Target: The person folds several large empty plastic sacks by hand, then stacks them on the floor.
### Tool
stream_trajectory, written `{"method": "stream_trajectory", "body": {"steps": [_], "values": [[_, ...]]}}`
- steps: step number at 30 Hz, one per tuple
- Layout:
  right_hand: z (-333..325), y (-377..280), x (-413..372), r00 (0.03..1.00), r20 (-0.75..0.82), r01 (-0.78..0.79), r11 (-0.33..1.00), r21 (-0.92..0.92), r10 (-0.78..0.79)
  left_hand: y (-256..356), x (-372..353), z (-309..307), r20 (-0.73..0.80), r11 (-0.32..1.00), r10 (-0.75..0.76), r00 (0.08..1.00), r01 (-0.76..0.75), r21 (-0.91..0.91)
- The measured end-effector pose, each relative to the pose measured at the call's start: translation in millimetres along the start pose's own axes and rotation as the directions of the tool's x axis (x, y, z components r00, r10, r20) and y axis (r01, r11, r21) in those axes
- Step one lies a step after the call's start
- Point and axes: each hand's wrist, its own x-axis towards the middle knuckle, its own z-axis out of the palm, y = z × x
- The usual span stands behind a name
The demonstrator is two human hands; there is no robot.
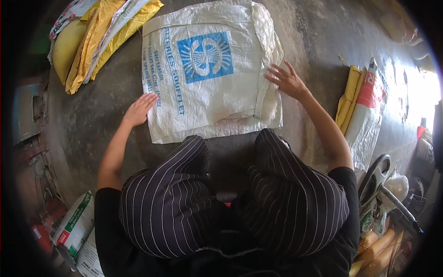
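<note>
A white woven plastic sack (221,99) with blue print lies on the floor in front of my knees. Its right side is folded over in a crumpled strip, and more layers show along the lower edge. My left hand (140,109) rests with fingers stretched out on the sack's left edge. At the right edge my right hand (287,81) has its fingers spread over the folded strip. Neither hand grips anything.
Folded yellow and white sacks (99,41) lie at the upper left. More folded sacks (367,106), yellow and white-red, are at the right. A steering wheel (374,179) stands at lower right, and filled bags (74,224) at lower left. Concrete floor (92,138) surrounds the sack.
</note>
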Motion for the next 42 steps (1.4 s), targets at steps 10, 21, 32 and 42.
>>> {"method": "stream_trajectory", "body": {"steps": [10, 21, 32, 42], "values": [[27, 3, 14, 0.964, -0.021, -0.206, 0.790, 0.578, 0.266, -23, 10, 9, 0.040, 0.979, -0.003, 0.999, 0.011, -0.203], [-20, 10, -39, 0.654, 0.098, -0.211, 0.056, 0.976, 0.750, 32, 16, -49, -0.125, 0.103, -0.956, 0.265, -0.098, -0.990], [-32, -12, -13, 0.216, -0.202, -0.559, 0.291, 0.777, 0.955, 6, 81, -108, -0.366, 0.373, -0.924, 0.112, 0.472, -0.798], [31, -28, -13, 0.089, 0.192, -0.875, -0.015, 0.485, 0.977, -5, 135, -48, -0.009, 0.241, -0.961, 0.275, 0.824, -0.513]]}}
